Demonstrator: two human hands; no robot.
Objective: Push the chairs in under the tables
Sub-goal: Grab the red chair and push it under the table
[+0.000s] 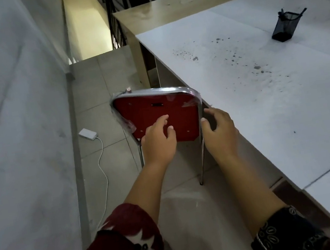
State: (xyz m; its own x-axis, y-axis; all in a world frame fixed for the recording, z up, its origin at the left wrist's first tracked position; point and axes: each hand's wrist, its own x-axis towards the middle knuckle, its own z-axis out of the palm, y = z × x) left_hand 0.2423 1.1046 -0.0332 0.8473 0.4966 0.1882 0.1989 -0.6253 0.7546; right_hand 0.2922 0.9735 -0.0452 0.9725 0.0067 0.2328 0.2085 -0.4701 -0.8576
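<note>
1. The red chair (159, 118) stands on the tiled floor (96, 86) right ahead of both grips, its backrest facing the camera and its right edge against or just beside the long edge of the white desk (264, 95); I cannot see the seat, so I cannot tell how far under it already sits.

2. The left hand (158, 141) lies on the lower red back panel with fingers spread and loose, a released grip holding nothing.

3. The right hand (219, 131) curls toward the chrome upright at the backrest's right side, thumb near the tube; whether this grip has closed on it I cannot tell.

4. Handling, as I judge it: a thin tubular steel frame with a flat panel should be light and stiff, so it ought to slide under a modest push (the glossy tiles will help, though the small leg tips may catch on grout lines).

5. The best hold is probably the two chrome uprights or the curved top rail, above the left grip: round, smooth, rigid.

6. Shreds of clear plastic wrap cling to the frame's corners, and they could feel slippery.

7. The desk top is matte white, flat and flecked with dark specks; a black mesh pen cup (286, 26) stands well beyond the right grip.

8. A white adapter (88, 133) and its cable lie on the floor left of the left grip.
</note>
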